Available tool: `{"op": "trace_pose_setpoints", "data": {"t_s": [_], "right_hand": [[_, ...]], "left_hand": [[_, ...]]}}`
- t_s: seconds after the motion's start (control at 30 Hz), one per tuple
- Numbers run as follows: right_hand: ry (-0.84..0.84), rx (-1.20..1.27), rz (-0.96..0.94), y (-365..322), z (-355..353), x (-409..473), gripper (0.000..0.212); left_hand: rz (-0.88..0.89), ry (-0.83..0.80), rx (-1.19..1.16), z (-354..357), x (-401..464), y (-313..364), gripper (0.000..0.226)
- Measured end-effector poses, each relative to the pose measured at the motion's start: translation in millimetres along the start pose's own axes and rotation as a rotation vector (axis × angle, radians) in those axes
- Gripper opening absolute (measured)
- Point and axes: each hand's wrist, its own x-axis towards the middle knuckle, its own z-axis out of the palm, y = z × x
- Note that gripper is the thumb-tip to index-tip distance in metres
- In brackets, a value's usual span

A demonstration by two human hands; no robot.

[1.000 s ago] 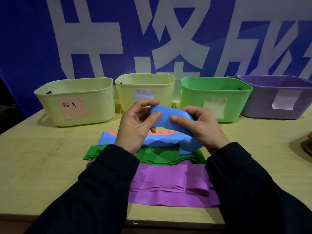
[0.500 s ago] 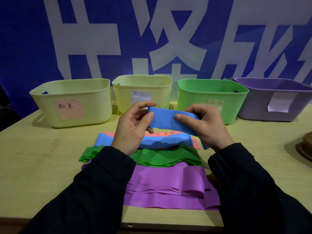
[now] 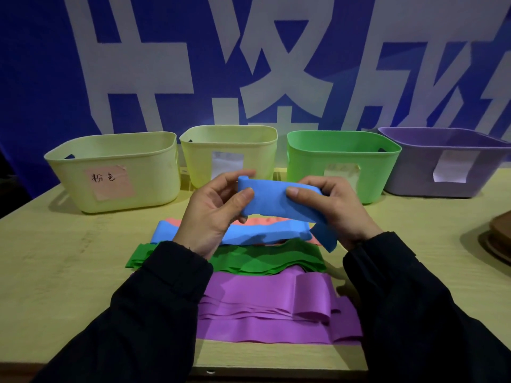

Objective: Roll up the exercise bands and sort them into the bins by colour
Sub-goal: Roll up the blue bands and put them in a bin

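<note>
I hold a blue band [image 3: 272, 199] above the table, partly rolled, with its loose tail hanging down at the right. My left hand [image 3: 214, 210] pinches its left end and my right hand [image 3: 336, 208] grips its right part. Beneath lie stacks of flat bands: blue [image 3: 260, 234] over pink [image 3: 172, 221], then green [image 3: 265, 259], then purple [image 3: 265, 305] nearest me. Along the back stand a pale yellow bin with a pink label [image 3: 116, 172], a second pale yellow bin [image 3: 228, 153], a green bin [image 3: 343, 158] and a purple bin [image 3: 448, 161].
The wooden table [image 3: 60, 266] has its front edge just below the purple stack. A brown round object [image 3: 497, 239] sits at the right edge. A blue banner with large white characters [image 3: 249, 64] hangs behind the bins.
Both hands have lifted the blue band slightly and shifted it upward. The rolled left end now shows a small curl. The stacks on the table have not moved.
</note>
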Motion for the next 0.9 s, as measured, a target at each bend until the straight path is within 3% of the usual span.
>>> {"op": "trace_pose_setpoints", "data": {"t_s": [0.1, 0.27, 0.4, 0.57, 0.67, 0.83, 0.9], "right_hand": [[0.020, -0.034, -0.015, 1, 2, 0, 0.021], [0.024, 0.002, 0.004, 0, 4, -1, 0.015], [-0.052, 0.082, 0.042, 3, 1, 0, 0.006], [-0.085, -0.092, -0.033, 8, 0, 4, 0.002], [-0.127, -0.125, 0.013, 13, 7, 5, 0.004], [-0.142, -0.080, 0.079, 15, 19, 3, 0.020], [-0.130, -0.066, 0.041, 12, 18, 1, 0.016]], "left_hand": [[0.009, 0.028, 0.046, -1, 1, -1, 0.034], [0.031, 0.070, 0.076, -1, 0, 1, 0.011], [0.022, 0.056, 0.041, 0, 1, 0, 0.010], [0.041, -0.014, 0.170, -1, 0, -2, 0.011], [0.046, -0.041, 0.180, 6, -2, -3, 0.021], [0.007, -0.072, 0.147, 8, -3, -6, 0.014], [0.009, -0.044, 0.121, 8, -3, -6, 0.014]]}}
